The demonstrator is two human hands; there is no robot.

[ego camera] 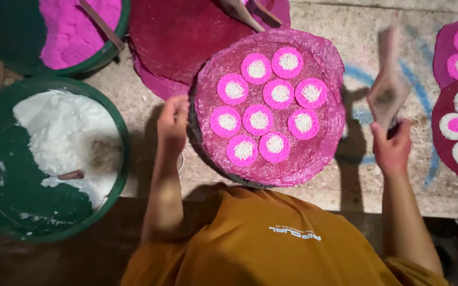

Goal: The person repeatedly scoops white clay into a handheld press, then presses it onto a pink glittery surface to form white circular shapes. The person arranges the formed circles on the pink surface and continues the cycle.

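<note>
Left hand [173,123], fingers curled, pinches the nine-o'clock rim of the round pink-lined tray [319,159] bearing nine pink-and-white discs [268,104]; right hand [392,150], at three o'clock, grips a blurred flat scoop [388,90]. A one-sided pull may tilt the tray, sliding discs together.

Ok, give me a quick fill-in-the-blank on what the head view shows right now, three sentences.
1. The round tray carries ____ pink rings with white centres.
2. The left hand touches the tray's ____ edge as pictured.
3. The green tub nearest the left hand holds ____ powder.

Missing words: nine; left; white
</note>
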